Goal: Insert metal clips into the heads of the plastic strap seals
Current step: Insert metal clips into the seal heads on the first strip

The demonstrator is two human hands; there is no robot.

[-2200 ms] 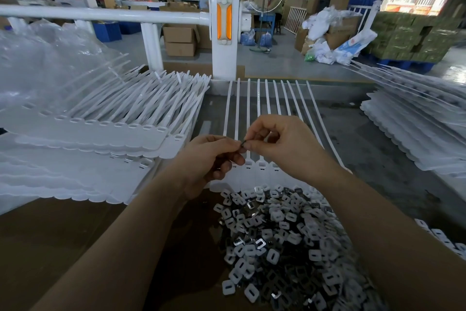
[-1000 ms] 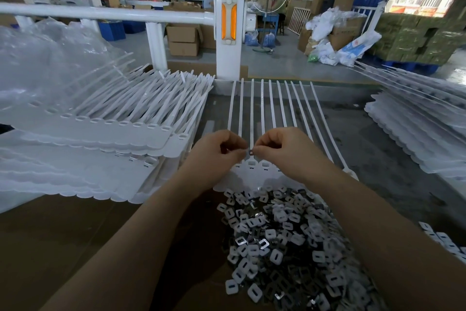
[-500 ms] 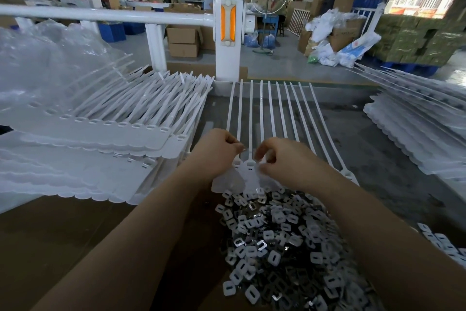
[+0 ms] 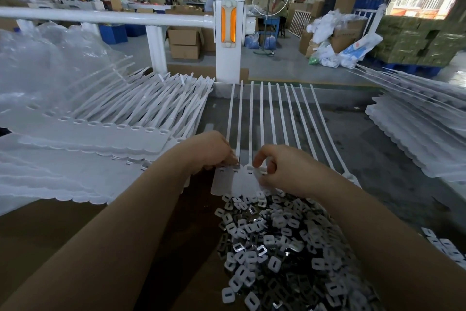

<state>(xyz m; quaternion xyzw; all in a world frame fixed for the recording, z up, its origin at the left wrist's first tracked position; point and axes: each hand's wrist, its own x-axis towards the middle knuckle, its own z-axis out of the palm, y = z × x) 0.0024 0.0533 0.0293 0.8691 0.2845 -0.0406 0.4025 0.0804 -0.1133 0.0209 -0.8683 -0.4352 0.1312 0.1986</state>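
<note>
Strap seals (image 4: 242,179) – left hand (image 4: 214,151) grip pinches heads | right hand (image 4: 282,169) grip curled, contents unclear | clip pile (image 4: 290,247) adjoining

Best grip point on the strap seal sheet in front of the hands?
Probably the flat tag end of the strap seal sheet, pinched from the near side at its left corner. That end is broad and joined; the straps fan out thin toward the railing, and the clip pile crowds its right.
</note>
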